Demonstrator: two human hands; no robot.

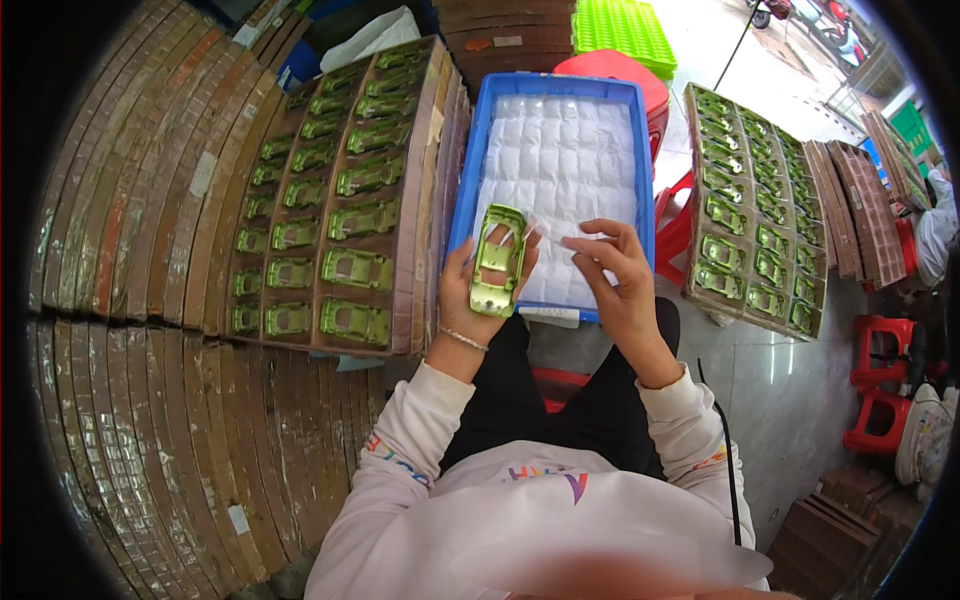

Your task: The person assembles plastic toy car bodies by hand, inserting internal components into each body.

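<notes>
My left hand (457, 312) holds a shiny green toy car body shell (492, 297) upright over the near part of a blue crate (463, 170). Its window and roof openings show through to the fingers behind. To its right, my right hand (625, 290) pinches a thin whitish strip (592, 237) between thumb and forefinger. The strip seems to reach toward the shell's upper edge; whether it touches cannot be told. Beneath both hands, rows of small white wrapped packets (560, 150) fill the crate.
On the left stands a compartment tray (322, 200) of green car shells, beside tall stacks of brown trays (130, 170). Another tray of shells (770, 230) is at right. Red stools (880, 350), a bright green crate (622, 35) and a person in pale clothing (938, 235) are farther off.
</notes>
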